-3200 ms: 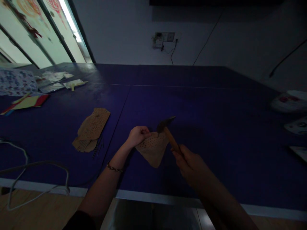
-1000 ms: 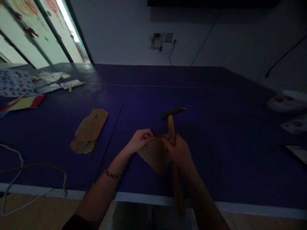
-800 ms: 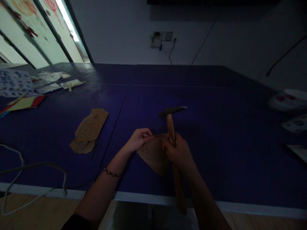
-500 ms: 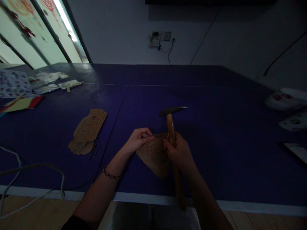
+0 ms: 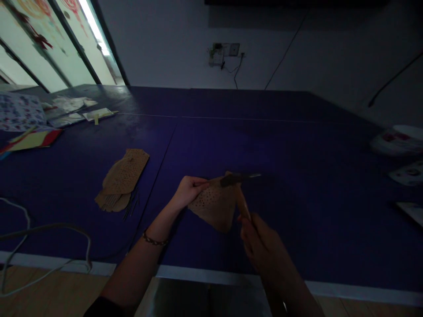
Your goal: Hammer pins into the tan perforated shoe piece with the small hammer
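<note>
Gripping one hammer point(image 5: 243, 199) and one brown sheet point(image 5: 218, 207) are two hands point(image 5: 187, 193).

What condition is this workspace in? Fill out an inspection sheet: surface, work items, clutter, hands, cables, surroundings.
Surface: dark purple tabletop with seams and a pale front edge.
Work items: brown holed piece; hammer, its head over the piece's far right part, contact unclear.
Clutter: brown holed sheets and thin dark rods at left; patterned item and red-yellow item farther left.
Hands: left hand on the piece's far left edge, grip too dark to tell; right hand closed around the hammer handle.
Cables: looped cable at front left; cords by the wall socket.
Surroundings: dim wall behind, glazed doors at far left; other people, nothing seen.
</note>
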The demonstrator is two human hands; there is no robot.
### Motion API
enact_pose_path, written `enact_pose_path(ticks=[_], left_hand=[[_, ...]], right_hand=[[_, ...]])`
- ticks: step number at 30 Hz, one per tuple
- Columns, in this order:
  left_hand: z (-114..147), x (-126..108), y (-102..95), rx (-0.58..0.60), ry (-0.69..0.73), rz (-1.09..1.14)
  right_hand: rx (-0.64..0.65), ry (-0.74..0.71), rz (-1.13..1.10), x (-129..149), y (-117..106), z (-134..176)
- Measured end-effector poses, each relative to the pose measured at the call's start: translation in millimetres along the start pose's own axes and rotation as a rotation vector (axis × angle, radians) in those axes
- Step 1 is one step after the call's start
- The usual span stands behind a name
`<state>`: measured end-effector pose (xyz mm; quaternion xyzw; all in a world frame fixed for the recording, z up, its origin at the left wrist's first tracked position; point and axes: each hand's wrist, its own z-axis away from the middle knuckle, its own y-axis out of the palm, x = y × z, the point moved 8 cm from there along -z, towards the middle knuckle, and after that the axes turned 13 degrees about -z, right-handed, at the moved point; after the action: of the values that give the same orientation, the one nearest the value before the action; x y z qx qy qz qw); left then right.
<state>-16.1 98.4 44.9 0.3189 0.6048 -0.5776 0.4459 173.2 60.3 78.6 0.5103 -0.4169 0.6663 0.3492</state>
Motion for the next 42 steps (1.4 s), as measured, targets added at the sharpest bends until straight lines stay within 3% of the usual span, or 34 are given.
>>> enact_pose_path(ticks=[5, 8, 18, 22, 36, 42], left_hand=[[4.7, -6.6, -4.4, -0.025, -0.015, -0.055], [5.5, -8.9, -6.2, -0.043, -0.009, -0.046], [4.4, -7.5, -7.6, -0.040, -0.002, -0.020], [3.4, -6.7, -8.3, -0.052, 0.012, -0.111], [6.1, -4.8, -2.8, 0.018, -0.068, 0.092], [2.8, -7.3, -4.1, 0.017, 0.018, -0.025]], right_hand=[[-0.031, -0.074, 0.184, -2.2, 6.6, 2.4], [-0.089, -0.094, 0.217, 3.3, 3.9, 4.8], [-0.109, -0.139, 0.278, -1.3, 4.9, 3.8], [-0.085, -0.137, 0.236, 2.9, 7.4, 6.6], [-0.086, -0.129, 0.208, 2.2, 4.0, 7.9], [-0.073, -0.131, 0.179, -3.8, 3.6, 4.2]])
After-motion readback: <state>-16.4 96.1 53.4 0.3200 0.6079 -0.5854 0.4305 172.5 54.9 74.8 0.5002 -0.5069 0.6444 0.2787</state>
